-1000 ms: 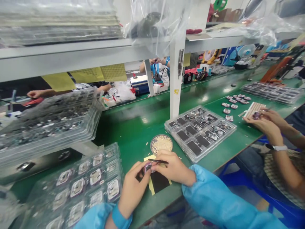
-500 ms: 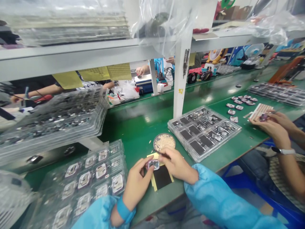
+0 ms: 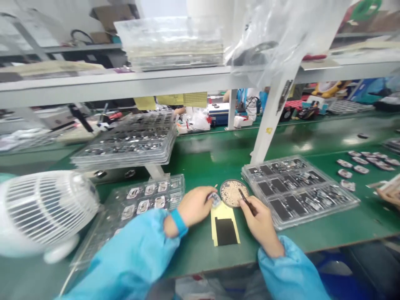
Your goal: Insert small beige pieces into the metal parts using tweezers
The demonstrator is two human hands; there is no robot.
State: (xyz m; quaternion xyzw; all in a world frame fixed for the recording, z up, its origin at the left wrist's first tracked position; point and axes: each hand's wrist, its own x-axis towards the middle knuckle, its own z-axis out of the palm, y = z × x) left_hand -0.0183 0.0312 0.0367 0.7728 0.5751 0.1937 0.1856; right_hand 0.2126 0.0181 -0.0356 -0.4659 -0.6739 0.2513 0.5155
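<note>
My left hand (image 3: 195, 206) is closed on a small rounded electronic module (image 3: 215, 200) with a pale rim, lifted just over the far end of a yellow sheet (image 3: 223, 211). A black square pad (image 3: 226, 231) lies on that sheet. In my right hand (image 3: 260, 220) is a pair of dark tweezers (image 3: 248, 203), gripped between thumb and fingers. Their tips reach over a round dish (image 3: 221, 193) full of tiny beige pieces (image 3: 233, 190). Whether the tips pinch a piece is too small to tell.
On the left are a clear tray (image 3: 179, 183) of similar modules and a white fan (image 3: 46, 214). A compartment tray (image 3: 315, 216) of parts lies right, beside a shelf post (image 3: 270, 125). Loose modules (image 3: 361, 169) and a co-worker's hand (image 3: 389, 196) are farther right.
The view has swung left. My right hand has moved away from the module, and the tweezers now point into the dish. My left hand still holds the module, now tilted.
</note>
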